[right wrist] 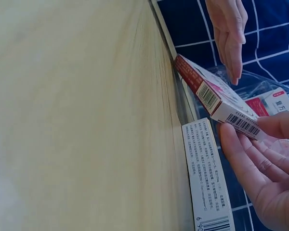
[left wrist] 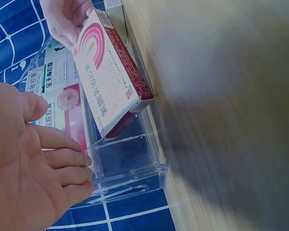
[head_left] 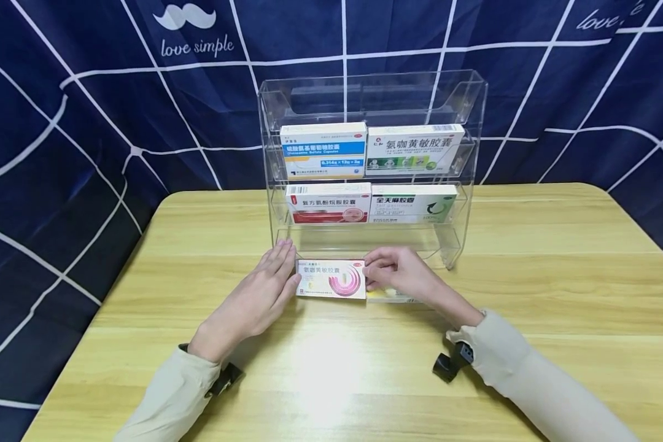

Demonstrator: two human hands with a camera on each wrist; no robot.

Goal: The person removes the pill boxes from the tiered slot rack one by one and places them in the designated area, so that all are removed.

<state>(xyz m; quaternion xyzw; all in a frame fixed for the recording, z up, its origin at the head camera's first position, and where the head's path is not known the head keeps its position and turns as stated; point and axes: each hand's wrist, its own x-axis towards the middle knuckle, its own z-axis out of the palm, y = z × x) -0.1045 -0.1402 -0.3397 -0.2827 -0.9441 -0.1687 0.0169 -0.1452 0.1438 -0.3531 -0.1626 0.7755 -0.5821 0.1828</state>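
Observation:
A white medicine box with pink arcs (head_left: 331, 279) leans at the lowest tier of the clear acrylic rack (head_left: 364, 236). My right hand (head_left: 400, 270) pinches the box's right end between thumb and fingers, as the right wrist view also shows at the box's barcode end (right wrist: 241, 126). My left hand (head_left: 262, 288) is beside the box's left end, fingers extended; the left wrist view shows its palm (left wrist: 24, 178) with nothing held. Below my right hand lies another white box with some yellow (head_left: 392, 296), partly hidden by that hand, its printed side (right wrist: 207, 173) visible in the right wrist view.
On the rack's upper tiers stand a blue-and-white box (head_left: 324, 151), a white-and-green box (head_left: 413, 150), a red-and-white box (head_left: 328, 204) and a green-striped box (head_left: 412, 204). The rack stands on a wooden table (head_left: 331, 393) before a dark blue checked cloth (head_left: 530, 92).

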